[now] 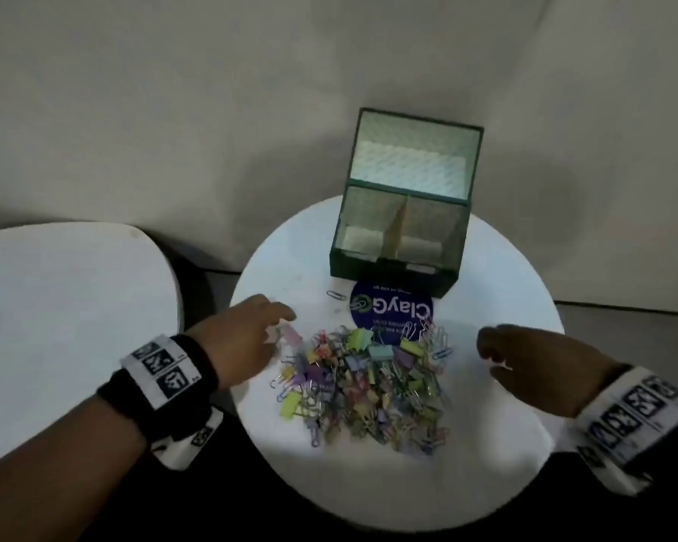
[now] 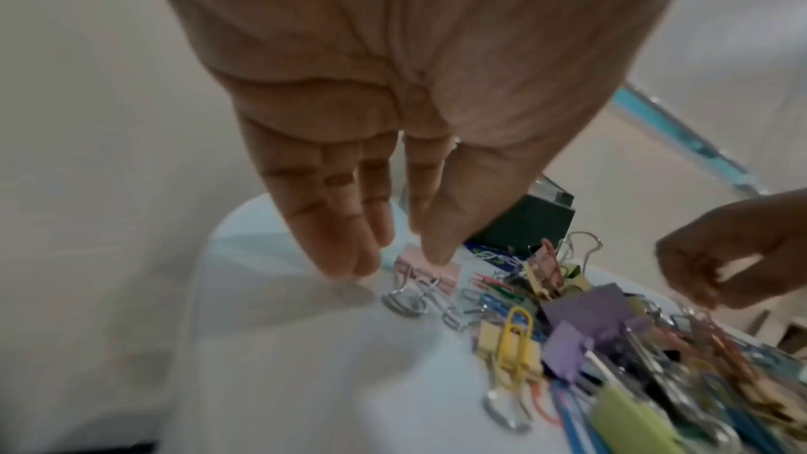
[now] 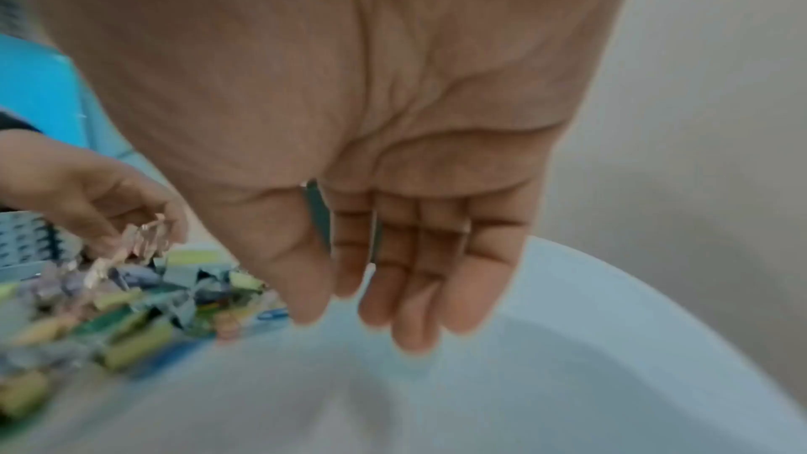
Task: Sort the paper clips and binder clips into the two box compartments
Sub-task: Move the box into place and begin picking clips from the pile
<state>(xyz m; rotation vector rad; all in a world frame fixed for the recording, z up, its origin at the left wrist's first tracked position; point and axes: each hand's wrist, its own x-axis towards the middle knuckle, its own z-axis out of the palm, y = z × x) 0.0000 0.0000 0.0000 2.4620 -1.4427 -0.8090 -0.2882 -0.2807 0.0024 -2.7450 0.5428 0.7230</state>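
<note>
A heap of pastel binder clips and paper clips (image 1: 363, 385) lies at the middle of a round white desk (image 1: 501, 291), stretching from the centre toward the near edge. Behind it, toward the far edge, a green box (image 1: 398, 232) stands open, lid upright, its two compartments side by side. A blue round card (image 1: 392, 309) lies between box and heap, and one paper clip (image 1: 336, 295) lies apart, just left of the card.

The left hand (image 1: 247, 338) reaches in at the heap's left edge, fingers straight and pointing down, thumb tip touching a pink binder clip (image 2: 430, 273) whose wire handles point toward the near edge. The right hand (image 1: 525, 361) hovers beside the heap's right edge, fingers relaxed, holding nothing.
</note>
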